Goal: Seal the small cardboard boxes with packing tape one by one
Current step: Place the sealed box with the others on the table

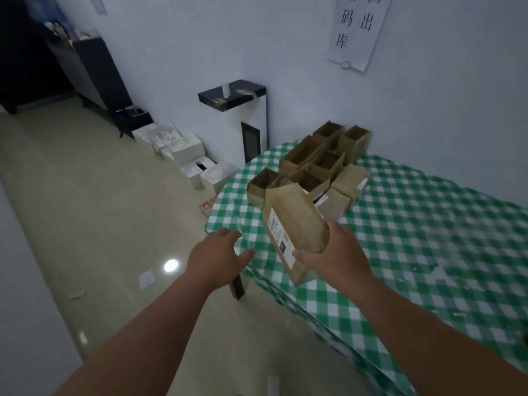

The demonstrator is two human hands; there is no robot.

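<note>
My right hand (pixel 334 252) grips a small brown cardboard box (pixel 294 224) by its near end, holding it tilted above the table's left edge; a white label with black print shows on its side. My left hand (pixel 220 252) hovers open to the left of the box, fingers spread, not touching it. Behind it, a cluster of several small cardboard boxes (pixel 314 164) stands on the table, most with open tops; a closed box (pixel 350 181) lies at the cluster's right. No tape is in view.
The table (pixel 414 238) carries a green-and-white checked cloth. White foam boxes (pixel 183 150) line the wall on the floor to the left. A black-topped white stand (pixel 234 92) is behind the table. A paper sign (pixel 357 30) hangs on the wall.
</note>
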